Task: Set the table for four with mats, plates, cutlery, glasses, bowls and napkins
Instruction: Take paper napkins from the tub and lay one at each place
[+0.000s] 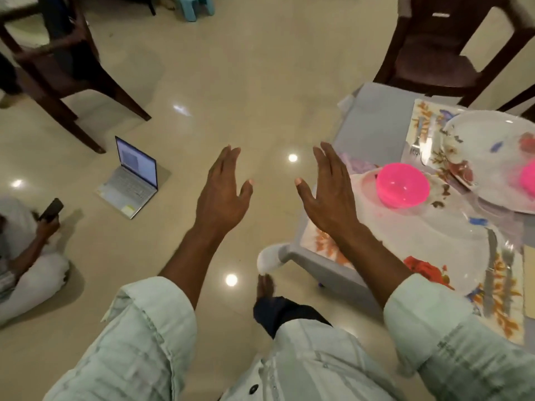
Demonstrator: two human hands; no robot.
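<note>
My left hand point(224, 189) and my right hand point(327, 192) are stretched out in front of me above the floor, fingers straight, palms facing each other, holding nothing. To the right stands a low grey table point(373, 125) with floral mats point(503, 314). A pink bowl point(403, 185) sits on a floral plate point(443, 227) nearest my right hand. A second plate point(492, 157) lies further right, with another pink bowl point(528, 175) at the frame edge. A knife and fork point(498, 273) lie on the near mat, and more cutlery point(422, 140) on the far mat.
Dark wooden chairs stand at the back left point(58, 68) and back right point(434, 47). An open laptop point(136, 178) sits on the glossy floor. A person point(26, 250) sits on the floor at left holding a phone. My foot point(265, 285) is beside a table leg.
</note>
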